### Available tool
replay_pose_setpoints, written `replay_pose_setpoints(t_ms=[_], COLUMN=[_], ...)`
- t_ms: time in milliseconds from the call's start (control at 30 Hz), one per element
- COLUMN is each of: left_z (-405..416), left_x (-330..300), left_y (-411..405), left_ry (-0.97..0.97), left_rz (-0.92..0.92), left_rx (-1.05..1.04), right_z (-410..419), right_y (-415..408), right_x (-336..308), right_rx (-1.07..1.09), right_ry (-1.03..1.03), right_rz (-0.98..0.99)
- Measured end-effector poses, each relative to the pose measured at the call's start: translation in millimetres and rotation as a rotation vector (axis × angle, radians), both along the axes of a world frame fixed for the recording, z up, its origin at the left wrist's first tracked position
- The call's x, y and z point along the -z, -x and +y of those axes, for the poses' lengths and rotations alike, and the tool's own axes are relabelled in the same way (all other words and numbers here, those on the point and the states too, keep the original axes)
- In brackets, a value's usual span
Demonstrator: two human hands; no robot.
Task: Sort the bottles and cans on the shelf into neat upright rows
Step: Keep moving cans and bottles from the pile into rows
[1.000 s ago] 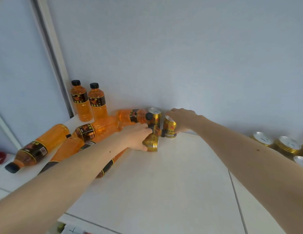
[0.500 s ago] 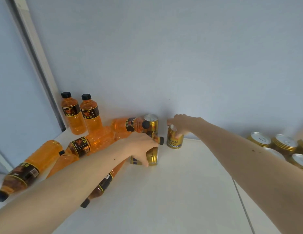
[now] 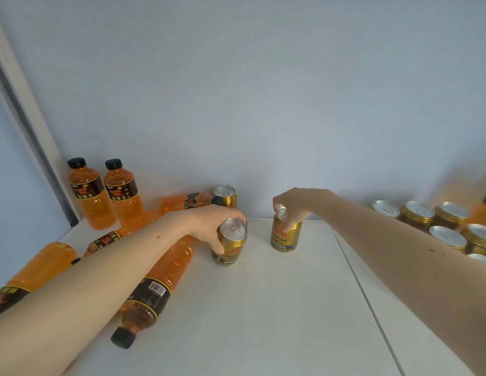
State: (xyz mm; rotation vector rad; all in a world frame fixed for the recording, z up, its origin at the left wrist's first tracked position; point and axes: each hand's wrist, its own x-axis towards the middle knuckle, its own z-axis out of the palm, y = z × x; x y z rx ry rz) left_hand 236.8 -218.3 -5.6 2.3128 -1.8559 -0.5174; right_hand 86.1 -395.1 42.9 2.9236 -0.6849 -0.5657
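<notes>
My left hand [image 3: 212, 226] grips a gold can [image 3: 230, 244] by its side; the can stands upright on the white shelf [image 3: 263, 308]. My right hand [image 3: 296, 206] holds a second upright gold can [image 3: 284, 237] from above, close to the back wall. A third can [image 3: 225, 196] stands behind, by the wall. Two orange bottles [image 3: 86, 195] [image 3: 124, 194] with black caps stand upright at the back left. Several more orange bottles lie on their sides under and beside my left arm; one [image 3: 155, 294] points its cap toward me.
A group of upright gold cans [image 3: 431, 221] fills the right side of the shelf beyond a seam [image 3: 366, 299]. A grey wall backs the shelf, and a white frame post [image 3: 27, 126] borders it on the left.
My left hand has turned the lying can upright and drawn it toward me. My right hand has shifted its can to the right and set it down.
</notes>
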Motion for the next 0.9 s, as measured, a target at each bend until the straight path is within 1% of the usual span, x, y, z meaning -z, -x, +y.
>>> replay_pose_setpoints(t_ms=[200,333,500,767,900], left_z=[0,-3,-4,-10,-22], left_x=[-4,-4,-7,-15,-20], left_y=[-1,6,12,25,41], left_ry=[-0.014,-0.027,-0.063,-0.117,-0.099], left_rz=[-0.052,-0.170,-0.289,-0.272,-0.284], left_rx=[-0.003,-0.025,-0.018,0.064,0.144], right_z=[5,6,3,2,7], right_y=[3,7,12,46,72], right_x=[0,0,7,9,6], right_rx=[0.030,0.068,0.073,0.099,0.121], right_ry=[-0.002,-0.004,-0.039,-0.117,-0.131], right_rz=[-0.024,-0.027,-0.101,-0.122,-0.134])
